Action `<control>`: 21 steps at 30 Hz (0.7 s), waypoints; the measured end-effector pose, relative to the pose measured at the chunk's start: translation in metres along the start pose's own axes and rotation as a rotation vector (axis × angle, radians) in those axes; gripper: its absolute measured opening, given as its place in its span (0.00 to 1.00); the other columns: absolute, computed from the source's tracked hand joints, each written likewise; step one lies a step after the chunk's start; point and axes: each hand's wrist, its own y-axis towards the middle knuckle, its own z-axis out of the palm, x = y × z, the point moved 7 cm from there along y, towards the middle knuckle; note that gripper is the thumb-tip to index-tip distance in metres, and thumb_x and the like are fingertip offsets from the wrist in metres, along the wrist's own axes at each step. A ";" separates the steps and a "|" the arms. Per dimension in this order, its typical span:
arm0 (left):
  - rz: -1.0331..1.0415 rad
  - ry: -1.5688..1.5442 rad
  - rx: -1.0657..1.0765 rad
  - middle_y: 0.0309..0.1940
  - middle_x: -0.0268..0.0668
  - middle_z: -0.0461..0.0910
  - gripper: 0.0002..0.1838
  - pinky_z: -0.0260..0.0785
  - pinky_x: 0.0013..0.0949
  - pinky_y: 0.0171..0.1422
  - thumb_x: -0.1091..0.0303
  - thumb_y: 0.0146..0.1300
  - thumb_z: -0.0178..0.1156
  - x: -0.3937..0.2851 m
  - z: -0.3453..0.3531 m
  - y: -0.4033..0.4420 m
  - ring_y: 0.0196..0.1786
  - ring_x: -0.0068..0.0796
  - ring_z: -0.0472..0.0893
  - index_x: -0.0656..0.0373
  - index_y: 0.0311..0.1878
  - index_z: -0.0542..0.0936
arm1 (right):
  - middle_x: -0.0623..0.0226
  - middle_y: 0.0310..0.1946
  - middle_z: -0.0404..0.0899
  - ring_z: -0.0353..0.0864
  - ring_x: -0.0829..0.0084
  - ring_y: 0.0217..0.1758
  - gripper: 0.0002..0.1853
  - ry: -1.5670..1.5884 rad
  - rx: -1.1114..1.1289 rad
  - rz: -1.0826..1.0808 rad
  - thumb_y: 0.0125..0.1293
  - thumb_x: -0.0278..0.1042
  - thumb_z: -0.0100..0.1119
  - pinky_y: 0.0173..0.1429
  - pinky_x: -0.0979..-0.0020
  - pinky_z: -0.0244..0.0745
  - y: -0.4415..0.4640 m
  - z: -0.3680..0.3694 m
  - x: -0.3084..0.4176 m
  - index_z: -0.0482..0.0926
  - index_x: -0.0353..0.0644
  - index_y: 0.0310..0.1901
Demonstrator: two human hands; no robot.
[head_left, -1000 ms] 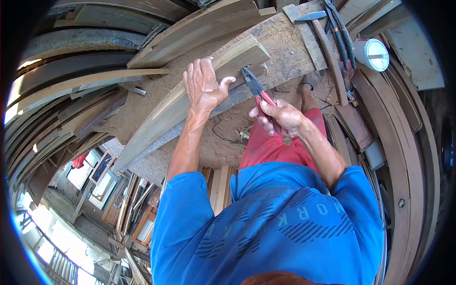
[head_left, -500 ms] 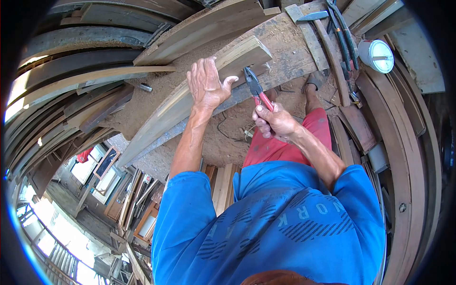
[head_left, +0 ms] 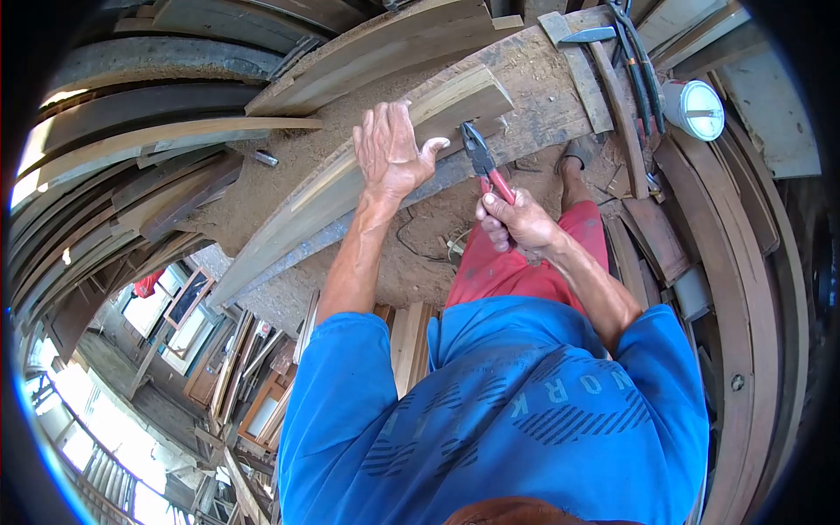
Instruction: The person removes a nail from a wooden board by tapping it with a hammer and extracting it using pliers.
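My left hand (head_left: 389, 156) lies on the long wooden board (head_left: 311, 214), its fingers stretched over the upper edge and its thumb spread to the right along the face. The board stands on its edge on the bench. My right hand (head_left: 522, 220) is closed around the red handles of a pair of pliers (head_left: 479, 156). The dark jaws point up and left, against or very close to the board's face near its right end. Whether they pinch anything there is too small to make out.
The sawdust-covered workbench (head_left: 542, 101) runs beneath the board. A hammer (head_left: 588, 35) and long-handled cutters (head_left: 643, 74) lie at its far right. Beside them stands a white bucket (head_left: 696, 109). Curved timbers (head_left: 166, 70) are stacked at left, more planks (head_left: 735, 289) at right.
The board, my left hand and the pliers sit slightly further right in view, mostly along with a small shift of the whole scene. Both hands keep the same pose.
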 end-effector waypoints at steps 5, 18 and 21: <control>-0.012 -0.011 0.032 0.50 0.43 0.80 0.41 0.67 0.52 0.57 0.49 0.46 0.85 0.002 0.001 0.001 0.55 0.49 0.78 0.59 0.60 0.78 | 0.79 0.24 0.67 0.65 0.83 0.21 0.18 0.229 0.068 0.071 0.86 0.49 0.55 0.25 0.74 0.66 -0.003 0.016 -0.002 0.76 0.44 0.42; -0.050 0.002 0.108 0.55 0.45 0.81 0.43 0.69 0.52 0.66 0.48 0.47 0.85 0.008 0.005 0.016 0.62 0.50 0.79 0.58 0.62 0.77 | 0.66 0.35 0.87 0.85 0.77 0.30 0.10 -0.768 -0.400 -0.332 0.85 0.35 0.51 0.34 0.69 0.80 -0.059 -0.014 0.038 0.71 0.37 0.56; -0.037 0.011 0.095 0.56 0.48 0.82 0.45 0.71 0.53 0.65 0.47 0.47 0.86 0.004 0.001 0.015 0.62 0.53 0.80 0.60 0.62 0.76 | 0.59 0.43 0.89 0.90 0.74 0.37 0.09 -0.633 -0.347 -0.248 0.84 0.29 0.49 0.40 0.67 0.86 -0.054 -0.002 0.042 0.69 0.38 0.59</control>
